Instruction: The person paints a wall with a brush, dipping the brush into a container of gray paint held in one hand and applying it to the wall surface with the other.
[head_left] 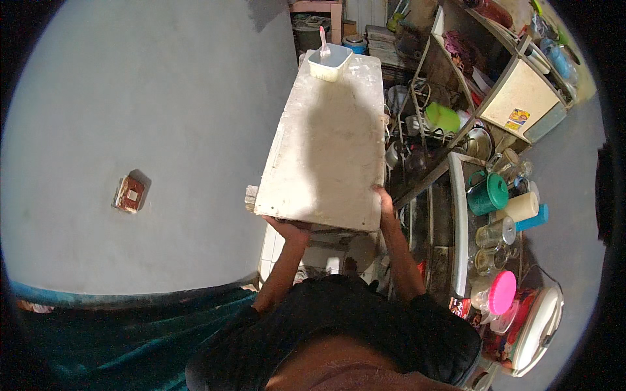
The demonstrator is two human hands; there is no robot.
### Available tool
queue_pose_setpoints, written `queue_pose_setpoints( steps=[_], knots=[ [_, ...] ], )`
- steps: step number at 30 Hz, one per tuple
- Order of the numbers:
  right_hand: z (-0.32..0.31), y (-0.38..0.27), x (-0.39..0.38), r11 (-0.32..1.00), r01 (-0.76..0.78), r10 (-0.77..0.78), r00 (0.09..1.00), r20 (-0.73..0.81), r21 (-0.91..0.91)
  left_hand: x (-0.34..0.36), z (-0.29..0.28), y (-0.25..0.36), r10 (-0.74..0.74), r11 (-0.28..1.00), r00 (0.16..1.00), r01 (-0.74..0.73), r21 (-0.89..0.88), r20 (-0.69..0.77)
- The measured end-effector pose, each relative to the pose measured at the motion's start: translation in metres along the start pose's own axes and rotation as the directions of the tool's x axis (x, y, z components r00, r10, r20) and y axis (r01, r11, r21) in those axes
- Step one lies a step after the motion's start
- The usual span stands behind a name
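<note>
A long off-white board point(280, 176), like a small table's top, stretches away in front of me. My left hand point(288, 228) grips its near edge left of the middle, with the fingers partly hidden underneath. At the right edge, close to the near corner, my right hand point(385, 199) is closed round the side. On the far end of the board stands a small whitish plastic tub point(329, 68). A brush point(324, 40) with a pale pink handle leans in it. My shadow falls over the board's middle.
A grey wall point(163, 98) with a switch box point(130, 194) runs along the left. Racks of dishes and a cabinet point(525, 98) stand at the right. Nearer are a green jug point(488, 193), glass mugs, a pink-lidded jar point(501, 292) and a rice cooker point(536, 332). A dark green curtain point(130, 339) hangs lower left.
</note>
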State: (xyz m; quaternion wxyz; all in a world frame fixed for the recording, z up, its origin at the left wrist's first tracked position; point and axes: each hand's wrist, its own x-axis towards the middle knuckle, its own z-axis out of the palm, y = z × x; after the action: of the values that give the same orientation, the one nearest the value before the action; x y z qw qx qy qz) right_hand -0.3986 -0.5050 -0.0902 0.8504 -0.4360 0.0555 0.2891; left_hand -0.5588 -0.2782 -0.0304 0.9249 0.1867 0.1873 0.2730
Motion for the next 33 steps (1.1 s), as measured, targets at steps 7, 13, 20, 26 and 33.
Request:
queue_pose_setpoints(
  steps=[7, 13, 20, 26, 33],
  knots=[
    [0.062, 0.016, -0.058, 0.996, -0.056, 0.054, 0.998, -0.032, -0.063, 0.004, -0.017, 0.031, 0.107, 0.994, 0.992, -0.105, -0.033, 0.066],
    [0.055, 0.061, -0.083, 0.987, -0.027, 0.030, 0.999, 0.016, -0.161, -0.016, -0.060, 0.065, 0.213, 0.976, 0.974, -0.215, 0.022, 0.078],
    [0.061, 0.044, -0.114, 0.894, -0.150, 0.182, 0.982, 0.038, -0.421, -0.056, -0.021, 0.084, 0.300, 0.937, 0.939, -0.258, 0.234, -0.167],
    [0.034, 0.027, -0.065, 0.890, -0.358, 0.405, 0.904, 0.133, -0.282, -0.055, -0.068, 0.100, 0.334, 0.907, 0.904, -0.231, 0.352, -0.268],
    [0.094, -0.036, -0.079, 0.807, -0.234, 0.249, 0.967, -0.046, -0.542, -0.089, -0.048, 0.066, 0.151, 0.969, 0.979, -0.119, 0.217, -0.135]
  ],
)
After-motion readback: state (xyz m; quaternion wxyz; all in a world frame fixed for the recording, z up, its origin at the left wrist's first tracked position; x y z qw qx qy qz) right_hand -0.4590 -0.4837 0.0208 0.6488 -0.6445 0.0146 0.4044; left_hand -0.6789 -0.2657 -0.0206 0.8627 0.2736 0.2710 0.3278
